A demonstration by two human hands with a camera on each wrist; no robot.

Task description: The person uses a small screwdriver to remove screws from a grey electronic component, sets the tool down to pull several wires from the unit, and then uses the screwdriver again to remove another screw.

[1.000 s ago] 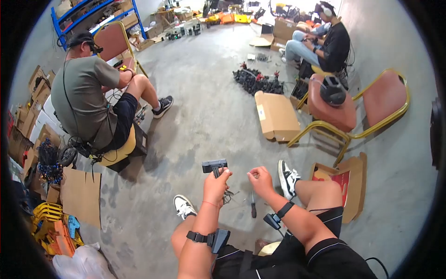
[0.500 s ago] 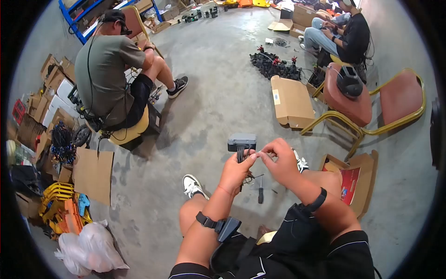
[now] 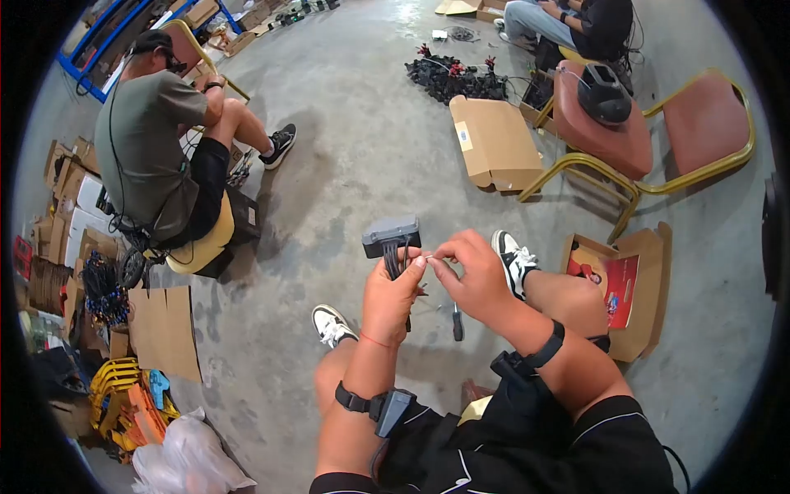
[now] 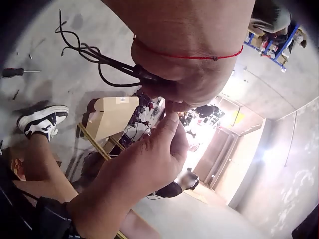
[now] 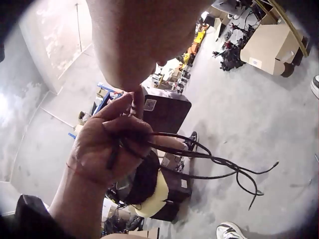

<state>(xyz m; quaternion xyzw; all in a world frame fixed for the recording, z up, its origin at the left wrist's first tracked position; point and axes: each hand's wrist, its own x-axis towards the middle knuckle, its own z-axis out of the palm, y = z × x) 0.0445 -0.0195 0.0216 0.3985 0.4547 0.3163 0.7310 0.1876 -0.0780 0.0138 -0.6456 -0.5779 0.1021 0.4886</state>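
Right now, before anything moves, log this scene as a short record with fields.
left hand: curled round black cables
right hand: pinches a small thing, too small to identify, by the left fingertips
box: grey and black, above the left hand
cable ends: loose, hanging below the left hand
floor tool: screwdriver, between the shoes
open carton: one with a red insert, beside the wearer's knee
others: two seated people
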